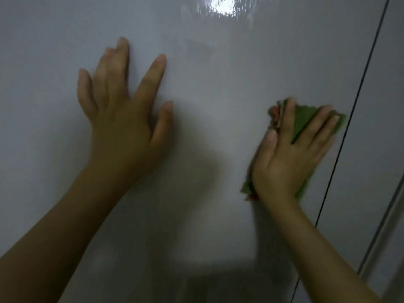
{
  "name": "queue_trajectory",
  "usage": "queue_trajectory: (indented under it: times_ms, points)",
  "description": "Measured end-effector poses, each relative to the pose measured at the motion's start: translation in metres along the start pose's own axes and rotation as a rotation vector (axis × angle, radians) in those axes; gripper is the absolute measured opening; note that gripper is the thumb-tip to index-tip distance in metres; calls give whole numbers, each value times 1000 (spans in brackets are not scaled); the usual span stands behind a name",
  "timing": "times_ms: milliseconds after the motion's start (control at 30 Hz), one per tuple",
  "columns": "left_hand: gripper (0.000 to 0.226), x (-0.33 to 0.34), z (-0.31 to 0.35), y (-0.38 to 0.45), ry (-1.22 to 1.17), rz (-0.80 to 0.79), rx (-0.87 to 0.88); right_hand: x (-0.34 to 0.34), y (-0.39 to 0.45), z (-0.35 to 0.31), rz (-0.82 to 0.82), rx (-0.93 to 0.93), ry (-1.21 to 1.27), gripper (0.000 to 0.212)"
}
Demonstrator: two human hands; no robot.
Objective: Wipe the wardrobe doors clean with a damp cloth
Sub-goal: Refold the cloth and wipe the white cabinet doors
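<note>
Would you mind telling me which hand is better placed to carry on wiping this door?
The right hand: it presses the green cloth flat on the wardrobe door. The left hand rests bare on it.

Dim, greyish picture, soft throughout. A white glare patch [220, 5] shines at the top edge of the glossy wardrobe door [218, 88]. Dark shadows fall beneath both forearms. The door gap [349, 119] bows from wide-angle distortion.

A bright light glare [220, 5] – reflected, blurred; grey frame strip [380, 228] far right.
</note>
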State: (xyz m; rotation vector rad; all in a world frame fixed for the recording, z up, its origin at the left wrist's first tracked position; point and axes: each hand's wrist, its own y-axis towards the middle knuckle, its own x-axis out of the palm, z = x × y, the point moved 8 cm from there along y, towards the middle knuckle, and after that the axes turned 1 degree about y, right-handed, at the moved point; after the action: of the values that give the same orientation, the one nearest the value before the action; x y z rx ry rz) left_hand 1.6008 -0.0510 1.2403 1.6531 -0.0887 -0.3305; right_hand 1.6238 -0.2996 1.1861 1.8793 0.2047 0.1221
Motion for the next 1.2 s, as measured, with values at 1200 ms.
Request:
queue_trajectory:
  times_ms: [1200]
  points:
    - [54,-45,-148,-53,-44,-58,-50,42,-109,-228,-248,-759,39,50]
